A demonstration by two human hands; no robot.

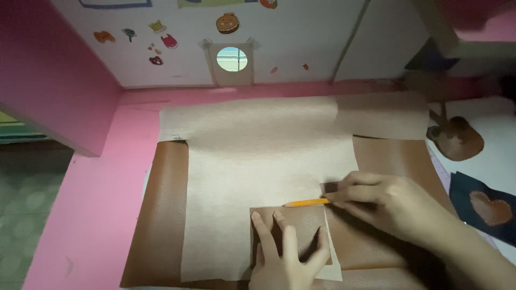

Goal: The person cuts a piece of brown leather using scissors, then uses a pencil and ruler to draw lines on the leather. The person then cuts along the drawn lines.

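Item, my right hand [384, 201]: fingers pinched together on a yellow pencil [307, 203], its tip pointing left along the top edge of a small brown leather piece [293, 223], lower centre of the frame. Item, my left hand [285, 252]: fingers spread apart and pressed flat on that piece, gripping nothing. To trace well, I judge the flat hand should bear down near the edge being marked, and the pencil should ride tight against it. Item, beige backing sheet [258, 161] beneath, mid-frame, laid reverse side up over a larger brown leather sheet [161, 215]. Item, pink tabletop [91, 215], lower left. Item, dark patch with a brown heart [489, 209], right edge, well apart.
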